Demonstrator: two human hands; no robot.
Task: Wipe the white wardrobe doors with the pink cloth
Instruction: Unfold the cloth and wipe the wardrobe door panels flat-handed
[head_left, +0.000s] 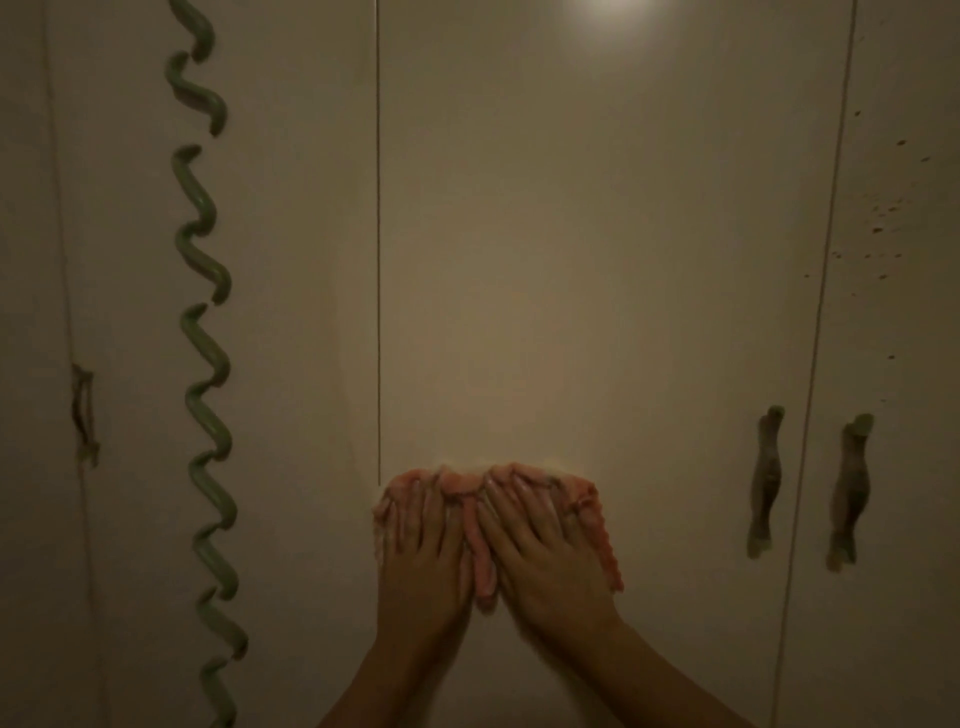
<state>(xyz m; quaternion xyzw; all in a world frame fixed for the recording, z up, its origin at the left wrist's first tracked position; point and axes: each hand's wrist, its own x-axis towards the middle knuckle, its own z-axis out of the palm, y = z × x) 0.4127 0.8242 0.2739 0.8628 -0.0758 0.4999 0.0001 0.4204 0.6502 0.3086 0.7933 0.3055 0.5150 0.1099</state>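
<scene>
- While both hands press flat against the middle door (597, 260), the pink cloth (480, 551) lies spread beneath them, low on that panel and just right of the thin vertical gap (378, 234) between two doors.
- The cloth looks salmon-pink and rumpled; its top edge bunches into soft folds above the fingertips, a ridge of it rises between the two hands, and its right edge runs down in a wavy, frilled line.
- The left hand (421, 551) lies palm-down on the cloth's left part, fingers stretched out and slightly apart, not curled around anything.
- The right hand (540, 545) lies palm-down on the right part, fingers likewise splayed and pressing the fabric to the door rather than gripping it.
- Both forearms come up from the bottom edge and meet towards the cloth.
- The doors look cream in the dim light, with a bright glare spot (613, 10) at the top.
- A green wavy strip (205, 338) runs down the left door.
- Two dark wavy handles (766, 480) (849, 491) sit to the right, one on either side of another door gap.
- Small dark specks (883, 218) dot the far right door.
</scene>
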